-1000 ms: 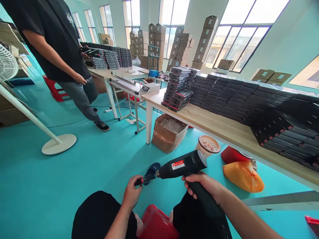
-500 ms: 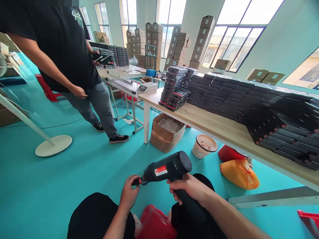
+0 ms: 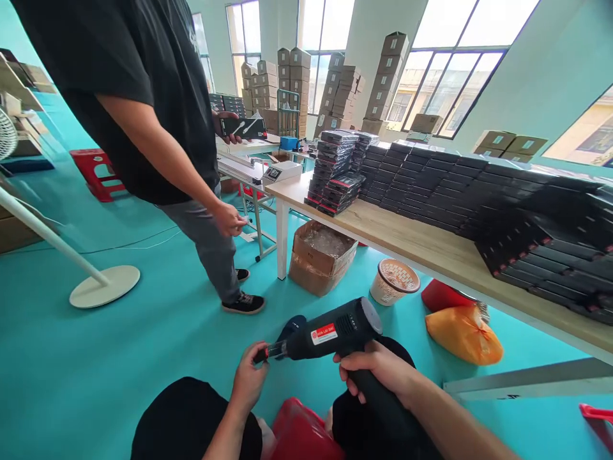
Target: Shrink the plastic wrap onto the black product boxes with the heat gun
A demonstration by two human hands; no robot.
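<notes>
My right hand (image 3: 371, 374) is wrapped around the black handle of a heat gun (image 3: 335, 335), which has a red-and-white label on its barrel. My left hand (image 3: 249, 377) pinches a small black item with a red end (image 3: 262, 354) right at the gun's nozzle. That item is mostly hidden by my fingers, and I cannot tell what it is. A dark blue slipper (image 3: 291, 329) lies on the floor just behind the nozzle. A red stool (image 3: 299, 434) sits between my knees.
A co-worker (image 3: 163, 115) stands ahead, holding a black box (image 3: 243, 128). A long wooden table (image 3: 407, 246) carries rows of black boxes. Below it are a cardboard box (image 3: 320, 268), a round basket (image 3: 395, 281) and an orange bag (image 3: 464, 335). A white fan stand (image 3: 103, 287) stands left.
The co-worker has stepped closer and to the right, and lifted the black box. My hands stay in nearly the same grip, with the heat gun's nozzle still at the small item.
</notes>
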